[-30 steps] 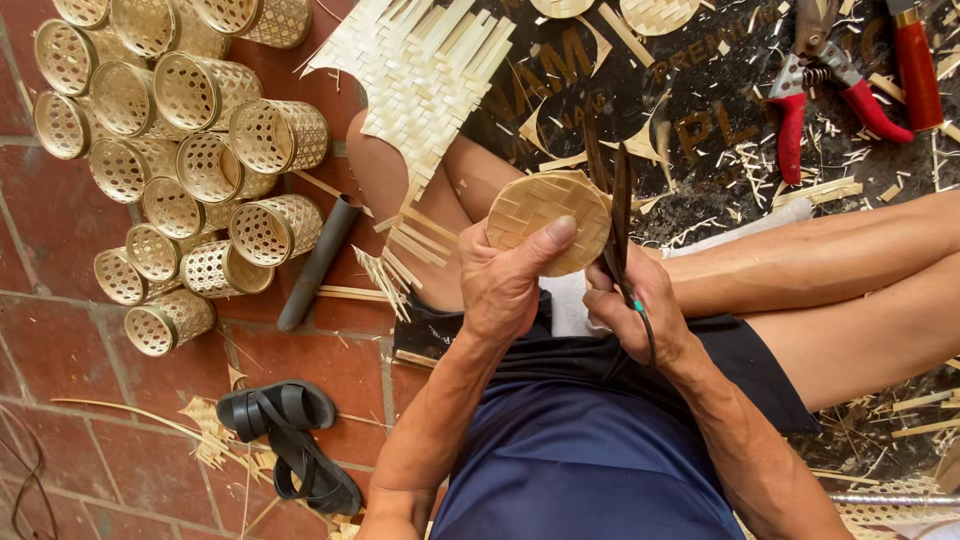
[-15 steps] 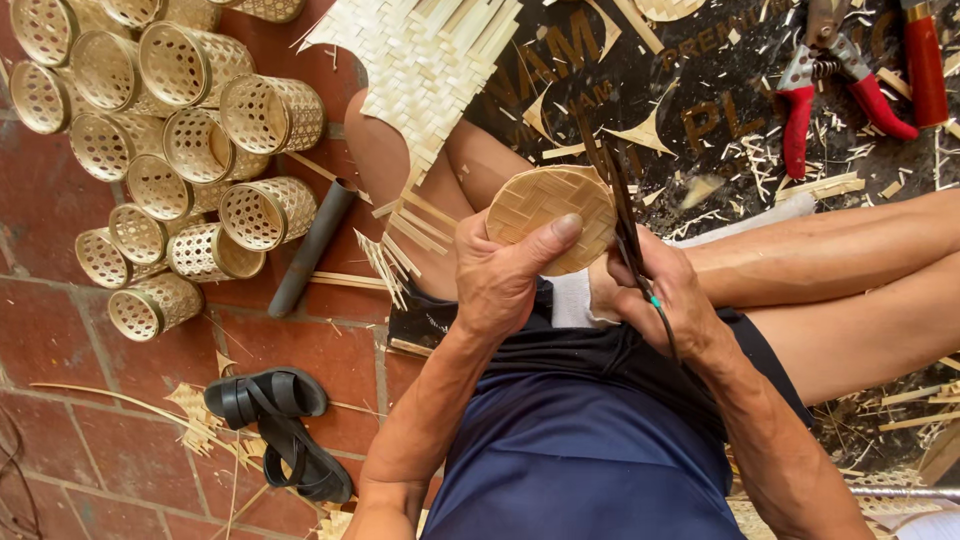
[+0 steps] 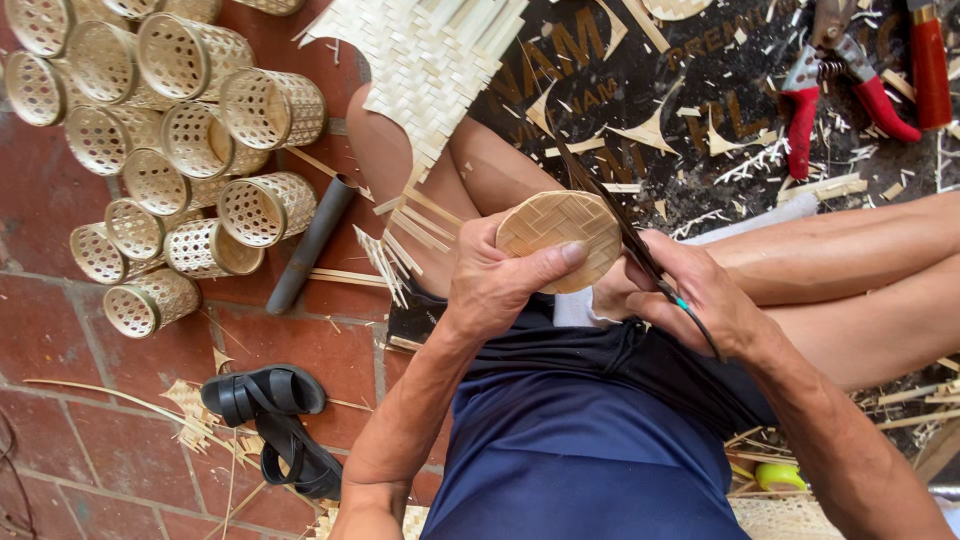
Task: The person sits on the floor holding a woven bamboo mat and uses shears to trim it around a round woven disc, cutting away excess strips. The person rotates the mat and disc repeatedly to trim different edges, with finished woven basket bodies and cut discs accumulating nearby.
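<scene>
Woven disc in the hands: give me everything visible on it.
The woven disc is a round, flat piece of pale tan strips, apparently bamboo, plaited in a herringbone-like pattern, with a cleanly cut edge. It is held face-up above the person's lap. The left hand grips it, thumb lying across its lower face. The dark scissors in the right hand meet its right edge. Its underside is hidden.

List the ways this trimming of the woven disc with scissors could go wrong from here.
1. The left hand lays its thumb across the woven disc, close to the scissors in the right hand; a slip might nick it.
2. The blades work just above the bare thigh.
3. A crooked cut could leave the disc's rim out of round.
</scene>
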The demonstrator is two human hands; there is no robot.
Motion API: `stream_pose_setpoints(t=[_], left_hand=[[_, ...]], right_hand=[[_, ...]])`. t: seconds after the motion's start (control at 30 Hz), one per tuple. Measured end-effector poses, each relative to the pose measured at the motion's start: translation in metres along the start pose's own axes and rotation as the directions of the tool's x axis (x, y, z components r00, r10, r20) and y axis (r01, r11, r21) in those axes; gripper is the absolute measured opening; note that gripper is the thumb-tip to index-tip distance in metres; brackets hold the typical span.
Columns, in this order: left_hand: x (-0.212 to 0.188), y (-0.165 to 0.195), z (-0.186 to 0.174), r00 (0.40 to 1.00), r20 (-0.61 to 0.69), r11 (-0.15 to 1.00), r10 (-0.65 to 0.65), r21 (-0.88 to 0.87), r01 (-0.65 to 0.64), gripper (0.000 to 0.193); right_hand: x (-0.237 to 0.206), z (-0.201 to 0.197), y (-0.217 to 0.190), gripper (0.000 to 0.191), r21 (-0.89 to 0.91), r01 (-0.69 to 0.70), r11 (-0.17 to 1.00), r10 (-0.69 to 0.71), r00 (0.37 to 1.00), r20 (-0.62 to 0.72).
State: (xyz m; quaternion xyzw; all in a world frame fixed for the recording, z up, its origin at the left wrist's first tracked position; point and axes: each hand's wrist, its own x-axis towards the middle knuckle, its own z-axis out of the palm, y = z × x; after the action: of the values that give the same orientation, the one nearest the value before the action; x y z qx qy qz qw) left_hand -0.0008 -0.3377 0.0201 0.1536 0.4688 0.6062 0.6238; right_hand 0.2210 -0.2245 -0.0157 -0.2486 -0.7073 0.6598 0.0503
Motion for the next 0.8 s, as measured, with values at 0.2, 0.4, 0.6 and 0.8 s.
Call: stream_pose_setpoints(t=[0.2,0.4,0.6,0.8], left_hand=[[-0.001,0.006,-0.001,1.0,0.008,0.998,-0.028,0.062,0.028,0.033],[-0.003,0.015,-0.004,0.993,0.09,0.985,-0.079,0.16,0.064,0.032],[-0.002,0.019,-0.006,0.987,0.101,0.976,-0.124,0.192,0.103,0.033],[-0.005,0.022,-0.01,0.974,0.127,0.967,-0.19,0.198,0.163,0.034]], right_hand=[[0.0,-0.009,-0.003,0.037,-0.161,-0.124,0.979,0.131,0.991,0.028],[0.002,-0.02,-0.012,0.036,-0.215,-0.007,0.977,0.027,0.996,0.089],[0.007,-0.027,-0.013,0.037,-0.228,0.003,0.974,0.037,0.985,0.17],[0.009,-0.038,-0.016,0.045,-0.356,0.0,0.935,0.085,0.971,0.223]])
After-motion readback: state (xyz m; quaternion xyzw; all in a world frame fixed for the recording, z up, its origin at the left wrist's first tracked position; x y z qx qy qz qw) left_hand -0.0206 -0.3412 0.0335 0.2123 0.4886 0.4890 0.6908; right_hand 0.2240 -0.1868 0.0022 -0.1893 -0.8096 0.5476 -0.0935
